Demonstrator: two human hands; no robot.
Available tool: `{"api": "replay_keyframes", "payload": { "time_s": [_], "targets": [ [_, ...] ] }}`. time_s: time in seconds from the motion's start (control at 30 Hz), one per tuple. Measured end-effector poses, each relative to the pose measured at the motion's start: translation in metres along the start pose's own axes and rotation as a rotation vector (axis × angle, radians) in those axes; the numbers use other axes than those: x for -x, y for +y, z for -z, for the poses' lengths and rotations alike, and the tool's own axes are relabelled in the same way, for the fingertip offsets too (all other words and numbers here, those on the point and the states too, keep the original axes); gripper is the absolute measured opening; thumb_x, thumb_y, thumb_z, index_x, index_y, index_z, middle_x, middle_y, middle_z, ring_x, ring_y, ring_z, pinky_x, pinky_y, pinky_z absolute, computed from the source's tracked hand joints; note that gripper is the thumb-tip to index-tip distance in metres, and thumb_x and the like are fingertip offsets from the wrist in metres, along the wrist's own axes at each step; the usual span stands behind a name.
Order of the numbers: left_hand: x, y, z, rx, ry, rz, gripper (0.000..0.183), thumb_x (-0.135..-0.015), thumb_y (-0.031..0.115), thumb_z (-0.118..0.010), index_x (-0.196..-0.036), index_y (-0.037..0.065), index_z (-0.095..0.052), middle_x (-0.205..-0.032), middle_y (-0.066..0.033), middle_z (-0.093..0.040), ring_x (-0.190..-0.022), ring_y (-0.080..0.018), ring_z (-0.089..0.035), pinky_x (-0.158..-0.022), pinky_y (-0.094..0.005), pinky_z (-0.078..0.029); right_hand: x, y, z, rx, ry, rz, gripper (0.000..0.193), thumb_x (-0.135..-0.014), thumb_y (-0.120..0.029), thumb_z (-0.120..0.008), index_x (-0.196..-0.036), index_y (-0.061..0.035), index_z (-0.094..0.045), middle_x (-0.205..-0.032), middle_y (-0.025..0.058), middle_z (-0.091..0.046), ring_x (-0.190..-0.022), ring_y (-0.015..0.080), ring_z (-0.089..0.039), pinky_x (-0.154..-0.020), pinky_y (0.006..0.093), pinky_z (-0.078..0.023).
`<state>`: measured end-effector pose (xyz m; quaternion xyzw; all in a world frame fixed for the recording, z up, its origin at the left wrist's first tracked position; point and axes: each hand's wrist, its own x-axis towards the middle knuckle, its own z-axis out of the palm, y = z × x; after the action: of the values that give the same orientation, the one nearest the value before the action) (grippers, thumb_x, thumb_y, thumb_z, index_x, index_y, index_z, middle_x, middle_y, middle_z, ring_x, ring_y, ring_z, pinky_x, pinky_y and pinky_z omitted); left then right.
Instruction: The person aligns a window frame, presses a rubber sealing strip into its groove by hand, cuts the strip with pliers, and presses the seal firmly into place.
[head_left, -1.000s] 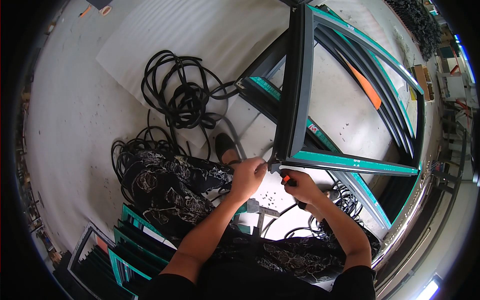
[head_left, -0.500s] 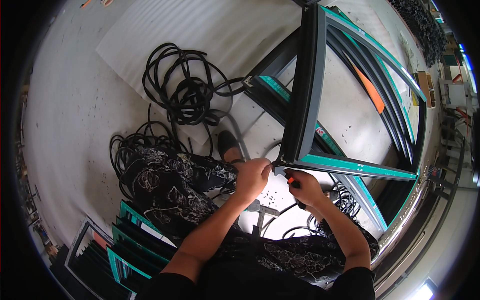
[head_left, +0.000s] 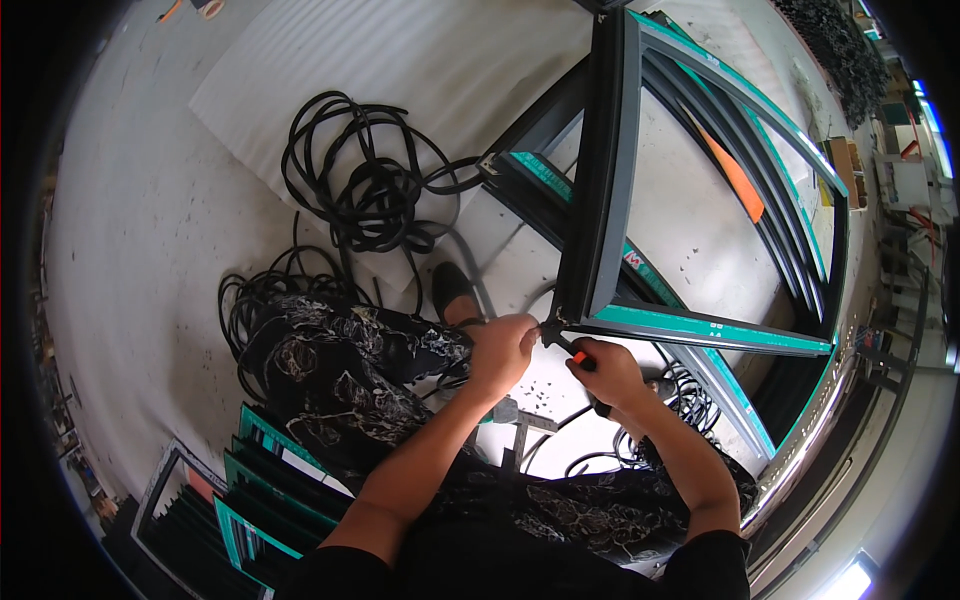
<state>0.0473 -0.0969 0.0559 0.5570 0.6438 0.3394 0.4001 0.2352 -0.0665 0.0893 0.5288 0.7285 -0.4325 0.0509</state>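
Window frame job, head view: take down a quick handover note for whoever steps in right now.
Left hand: pinching black rubber strip at the lower corner of the dark window frame.
Right hand: gripping an orange-tipped hand tool, tip at that same corner.
Coiled rubber strip lies on the white foam sheet; more frames stacked lower left.
Done: cannot tell how far the strip is seated.
Left: this corner, at least.

The single head-worn fisheye view is looking steeply down from above the person's own forearms, which are entering from the lower edge; it is sitting close over the left hand (head_left: pixel 500 350) and right hand (head_left: pixel 607 372), with the floor (head_left: pixel 150 200) curving toward the dark rim.
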Motion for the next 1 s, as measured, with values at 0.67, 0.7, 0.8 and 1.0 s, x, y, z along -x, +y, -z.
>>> {"api": "replay_keyframes", "payload": {
  "time_s": [0.67,0.7,0.8,1.0],
  "targets": [
    [0.011,-0.015,-0.037,0.969,-0.096,0.645,0.013,-0.09,0.009,-0.049,-0.089,-0.003,-0.052,-0.084,-0.0145,-0.063,-0.074,-0.022,-0.063,-0.07,-0.0302,-0.052,0.021,0.004,-0.092,-1.448,-0.01,-0.234,0.051,-0.085,-0.039,-0.055,-0.115,0.0008,-0.048,-0.114,0.0171,-0.054,-0.101,0.0255,-0.056,-0.089,0.0356,-0.042],
    [0.01,-0.012,-0.039,0.888,-0.071,0.644,0.013,-0.089,0.009,-0.051,-0.088,-0.003,-0.052,-0.083,-0.0148,-0.064,-0.074,-0.0215,-0.064,-0.069,-0.0304,-0.052,0.021,-0.001,-0.098,-1.663,-0.122,-0.23,0.053,-0.087,-0.042,-0.052,-0.115,0.0021,-0.045,-0.11,0.0171,-0.054,-0.1,0.0242,-0.056,-0.09,0.0369,-0.042],
    [0.009,-0.023,-0.039,0.55,-0.036,0.412,0.014,-0.086,0.011,-0.056,-0.086,-0.003,-0.054,-0.08,-0.0111,-0.063,-0.069,-0.0164,-0.062,-0.065,-0.0271,-0.049,0.029,-0.032,-0.092,-1.598,0.052,-0.254,0.038,-0.09,-0.032,-0.05,-0.11,-0.0001,-0.049,-0.082,0.0072,-0.055,-0.073,0.0174,-0.055,-0.07,0.0294,-0.047],
    [-0.02,-0.011,-0.019,0.531,0.051,0.407,0.02,-0.083,0.018,-0.062,-0.093,0.001,-0.058,-0.08,-0.0013,-0.06,-0.074,-0.01,-0.058,-0.062,-0.0231,-0.046,0.036,-0.023,-0.08,-1.54,0.022,-0.249,0.023,-0.091,-0.022,-0.049,-0.1,-0.0012,-0.055,-0.06,0.0,-0.04,-0.053,0.0105,-0.037,-0.052,0.0257,-0.037]
  ]
}}
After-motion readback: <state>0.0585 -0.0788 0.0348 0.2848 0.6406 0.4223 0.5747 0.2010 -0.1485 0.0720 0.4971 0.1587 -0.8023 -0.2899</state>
